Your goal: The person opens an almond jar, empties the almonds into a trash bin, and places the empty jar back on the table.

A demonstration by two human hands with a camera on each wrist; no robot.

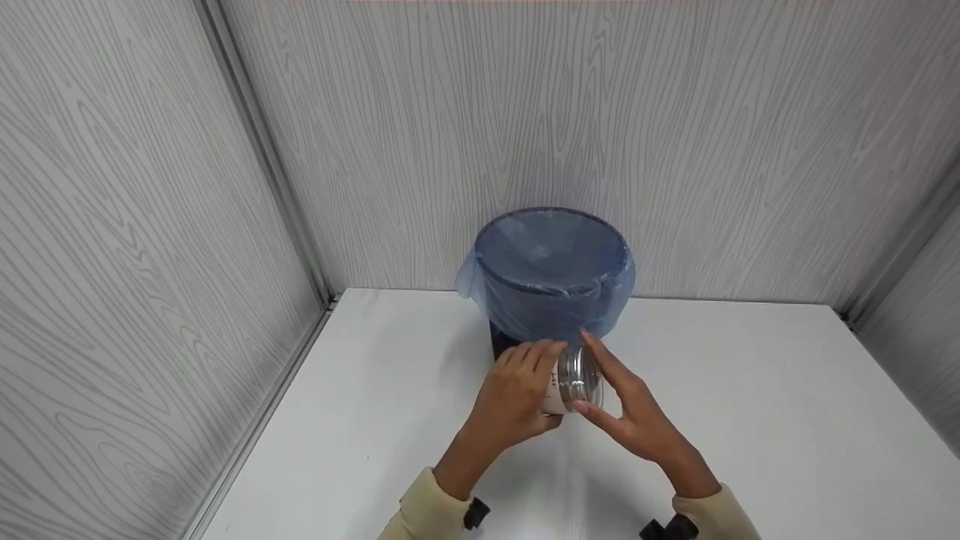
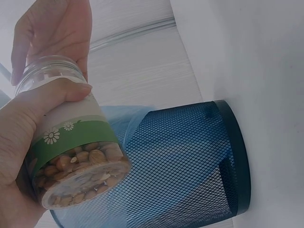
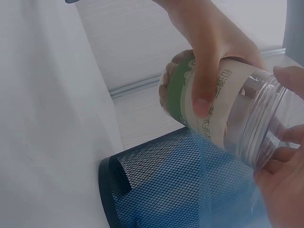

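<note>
— Where's the jar [image 1: 571, 381]?

— Held in the air just in front of the mesh waste bin [image 1: 551, 277], tipped on its side with the open mouth toward the right hand [image 1: 628, 412]. Nuts sit packed at the bottom end, under a green daisy label; no lid shows on the threaded neck.

— Who has hold of it?

— The left hand [image 1: 517, 394]: its fingers [image 3: 203, 90] are curled round the labelled body. The right hand's fingers [image 3: 285, 164] are spread loosely about the neck, touching the rim but not clamping it.

— So which step is this?

— I'd judge the jar is being brought to the bin, which is lined with a blue bag [image 2: 118, 118] and stands on the white table [image 1: 750, 420]. Next would seem to call for lifting the mouth over the rim and tilting further, steadily.
</note>
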